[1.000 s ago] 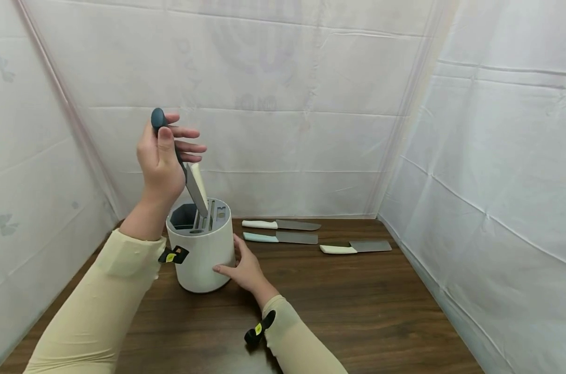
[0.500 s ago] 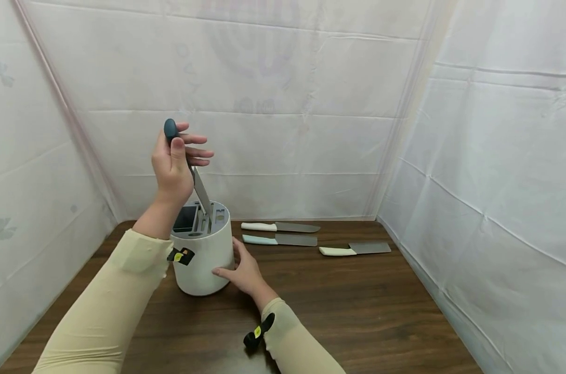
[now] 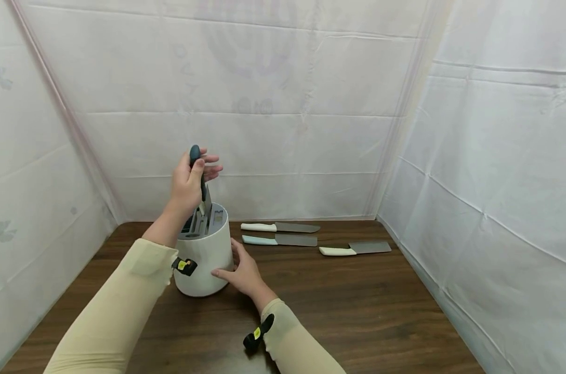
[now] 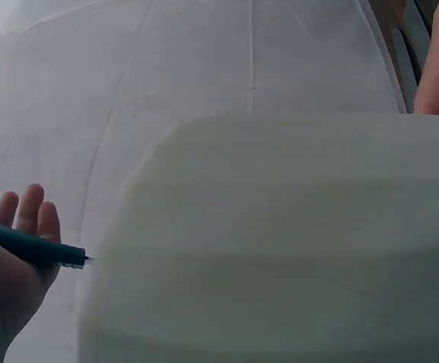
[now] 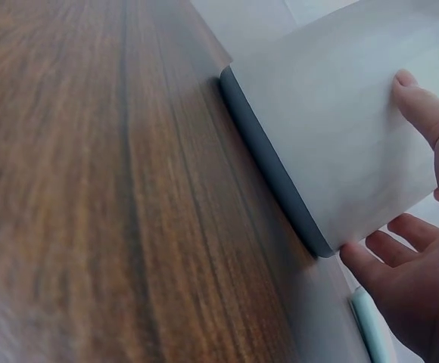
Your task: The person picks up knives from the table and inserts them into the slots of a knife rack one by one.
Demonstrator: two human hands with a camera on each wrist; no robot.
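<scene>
A white round knife block (image 3: 208, 259) stands on the wooden table (image 3: 348, 306). My left hand (image 3: 187, 183) grips the dark teal handle of a knife (image 3: 196, 158), whose blade is mostly sunk into a slot in the block's grey top. In the left wrist view the block's wall (image 4: 280, 242) fills the frame and the knife handle (image 4: 30, 246) crosses my palm. My right hand (image 3: 243, 271) rests against the block's right side with straight fingers; the right wrist view shows its fingers (image 5: 424, 113) on the block's white wall (image 5: 333, 128).
Three knives lie on the table behind and right of the block: a white-handled knife (image 3: 280, 227), a pale blue-handled knife (image 3: 279, 239) and a cream-handled cleaver (image 3: 355, 249). White sheeting closes in the table on the left, back and right.
My left hand has come down and to the right with the knife, and the blade has gone from just entering the slot to nearly fully in. My right hand stayed on the block.
</scene>
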